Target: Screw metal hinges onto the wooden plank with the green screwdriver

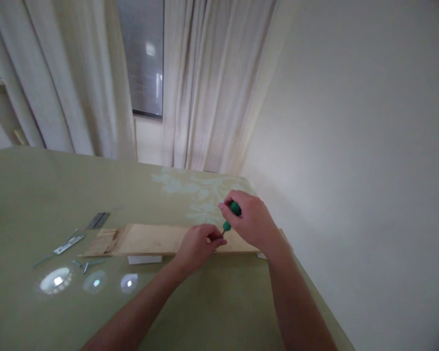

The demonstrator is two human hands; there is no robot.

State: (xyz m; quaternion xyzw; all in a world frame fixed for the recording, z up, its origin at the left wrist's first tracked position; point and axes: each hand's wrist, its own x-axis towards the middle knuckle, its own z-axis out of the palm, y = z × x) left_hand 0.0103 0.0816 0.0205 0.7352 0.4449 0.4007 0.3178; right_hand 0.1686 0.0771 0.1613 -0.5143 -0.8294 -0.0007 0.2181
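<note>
My right hand (250,217) is wrapped round a screwdriver with a green handle (227,225). Its thin shaft points down and left toward a pale wooden board (153,238). Beside the screwdriver's tip, my left hand (201,243) rests on the board with thumb and forefinger brought together. Whatever sits between those fingertips is too small or hidden to make out. The board lies flat, raised on white blocks; one block (145,259) shows under its front edge. At its left end the wood is rough and splintered.
Left of the board lie a dark metal hinge (99,220), a silver metal plate (69,244) and several loose screws (86,267). The green table (58,185) meets a white wall (351,146) at right. Curtains (219,83) and a window (142,58) stand behind.
</note>
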